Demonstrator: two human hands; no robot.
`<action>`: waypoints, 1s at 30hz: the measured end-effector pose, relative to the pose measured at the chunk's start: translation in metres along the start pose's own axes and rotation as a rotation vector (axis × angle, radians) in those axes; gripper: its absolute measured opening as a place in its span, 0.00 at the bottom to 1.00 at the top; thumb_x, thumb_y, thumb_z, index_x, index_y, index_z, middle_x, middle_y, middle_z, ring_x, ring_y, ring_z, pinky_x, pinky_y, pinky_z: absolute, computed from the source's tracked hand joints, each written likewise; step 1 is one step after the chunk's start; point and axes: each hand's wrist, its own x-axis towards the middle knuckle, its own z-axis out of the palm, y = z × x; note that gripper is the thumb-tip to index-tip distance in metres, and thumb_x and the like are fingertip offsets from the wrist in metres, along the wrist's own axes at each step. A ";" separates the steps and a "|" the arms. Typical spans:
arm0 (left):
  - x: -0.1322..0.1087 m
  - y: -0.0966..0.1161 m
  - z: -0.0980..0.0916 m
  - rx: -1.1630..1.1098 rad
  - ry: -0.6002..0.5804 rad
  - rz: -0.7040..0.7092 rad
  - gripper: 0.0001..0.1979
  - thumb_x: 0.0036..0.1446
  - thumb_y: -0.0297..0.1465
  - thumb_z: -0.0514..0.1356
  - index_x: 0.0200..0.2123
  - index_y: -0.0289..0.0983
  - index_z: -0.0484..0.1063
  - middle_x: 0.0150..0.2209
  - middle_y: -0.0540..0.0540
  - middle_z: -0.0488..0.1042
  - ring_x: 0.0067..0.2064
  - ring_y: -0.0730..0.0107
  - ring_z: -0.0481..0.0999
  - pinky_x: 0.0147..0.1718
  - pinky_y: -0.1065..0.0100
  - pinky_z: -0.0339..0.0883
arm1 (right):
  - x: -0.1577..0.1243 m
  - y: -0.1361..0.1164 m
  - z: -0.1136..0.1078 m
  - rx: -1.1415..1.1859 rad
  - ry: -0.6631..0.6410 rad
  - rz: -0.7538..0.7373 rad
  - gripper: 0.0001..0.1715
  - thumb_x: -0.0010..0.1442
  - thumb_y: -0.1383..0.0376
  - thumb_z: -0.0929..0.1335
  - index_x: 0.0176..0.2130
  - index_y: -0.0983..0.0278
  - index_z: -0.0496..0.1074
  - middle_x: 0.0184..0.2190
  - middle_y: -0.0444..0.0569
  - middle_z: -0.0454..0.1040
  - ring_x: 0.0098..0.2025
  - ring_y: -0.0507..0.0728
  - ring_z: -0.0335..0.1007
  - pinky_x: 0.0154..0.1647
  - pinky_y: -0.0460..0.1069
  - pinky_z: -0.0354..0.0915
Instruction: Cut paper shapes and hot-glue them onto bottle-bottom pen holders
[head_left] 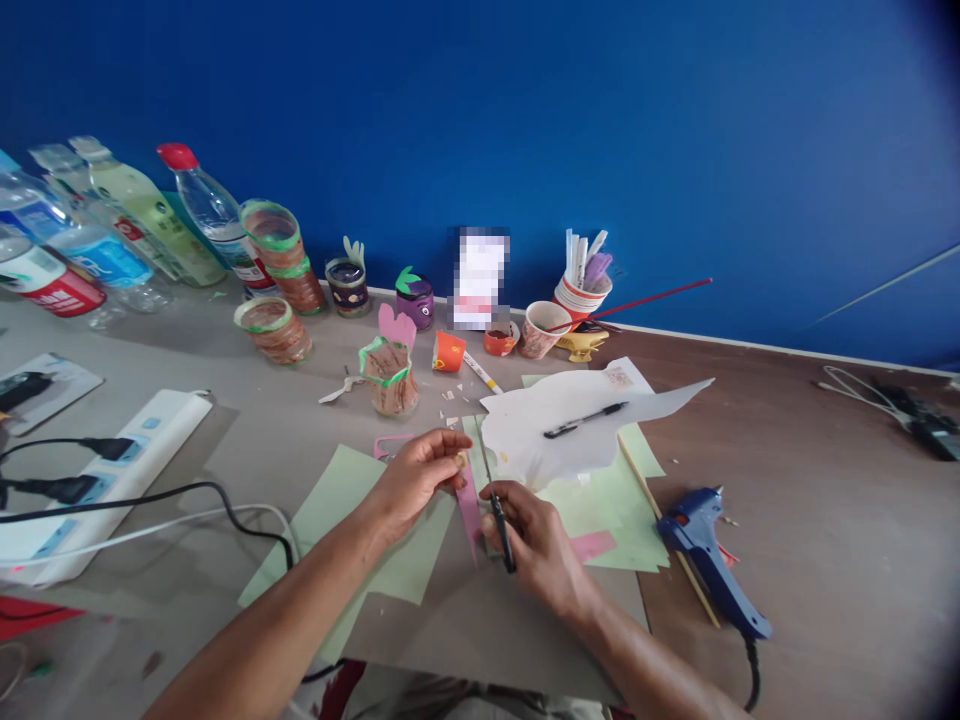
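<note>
My left hand (417, 476) pinches the top of a narrow pink paper strip (469, 508) over pale green paper sheets (352, 510). My right hand (534, 538) is closed on a pair of black-handled scissors (496, 505), whose blades point up alongside the strip. Both hands meet near the middle of the table (810, 520). A white sheet (570, 415) with a black pen (585, 419) on it lies just beyond the right hand.
A blue glue gun (709, 555) lies right of my hands, with a thin wooden stick beside it. At left are a white power strip (112, 470) with cables and plastic bottles (150, 215). Decorated cups and jars (390, 375) line the blue wall.
</note>
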 end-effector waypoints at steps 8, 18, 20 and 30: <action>-0.001 0.000 0.000 0.000 0.002 0.036 0.07 0.45 0.28 0.65 0.29 0.35 0.71 0.26 0.52 0.67 0.26 0.76 0.68 0.32 0.68 0.63 | -0.006 -0.001 -0.004 0.116 -0.037 -0.098 0.19 0.60 0.54 0.65 0.43 0.66 0.65 0.22 0.38 0.57 0.23 0.49 0.51 0.23 0.44 0.51; -0.002 0.002 0.003 0.039 0.031 0.055 0.08 0.44 0.29 0.64 0.27 0.36 0.67 0.24 0.54 0.65 0.27 0.76 0.65 0.31 0.70 0.61 | -0.006 0.005 -0.003 0.150 -0.064 -0.117 0.24 0.60 0.49 0.65 0.45 0.65 0.65 0.23 0.39 0.58 0.24 0.49 0.53 0.24 0.45 0.52; -0.003 0.003 0.003 0.012 0.025 0.059 0.07 0.45 0.29 0.64 0.27 0.36 0.67 0.23 0.55 0.64 0.26 0.77 0.64 0.31 0.71 0.60 | -0.005 0.005 -0.003 0.154 -0.064 -0.115 0.24 0.60 0.48 0.65 0.45 0.65 0.64 0.23 0.39 0.58 0.24 0.49 0.53 0.24 0.45 0.52; -0.001 -0.002 -0.003 -0.182 -0.063 -0.020 0.08 0.47 0.28 0.65 0.29 0.36 0.68 0.26 0.53 0.68 0.24 0.79 0.67 0.33 0.68 0.65 | -0.004 0.001 -0.003 0.118 -0.037 -0.065 0.18 0.61 0.54 0.64 0.43 0.66 0.64 0.22 0.38 0.57 0.24 0.49 0.51 0.24 0.44 0.52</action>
